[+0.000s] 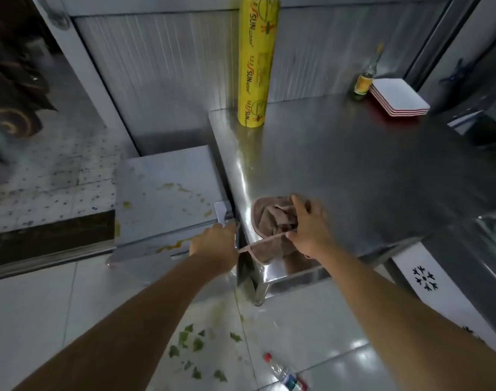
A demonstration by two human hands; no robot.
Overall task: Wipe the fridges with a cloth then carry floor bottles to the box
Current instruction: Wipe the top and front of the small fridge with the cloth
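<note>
A crumpled brown cloth (272, 221) lies at the near left corner of a steel table (354, 176), partly hanging over its edge. My right hand (308, 227) rests on the cloth and pinches its pale hem. My left hand (215, 246) grips the end of that hem, stretched taut off the table's corner. To the left stands a low white chest fridge (167, 193), its lid marked with yellow stains. A clear plastic bottle with a red cap (286, 375) lies on the tiled floor by my feet.
A tall yellow roll of cling film (256, 63) stands at the table's far left corner. A small glass bottle (366, 77) and stacked white square plates (399, 97) sit at the back. Green leaf scraps (196, 345) litter the floor. A white freezer with a snowflake mark (424, 280) stands at the right.
</note>
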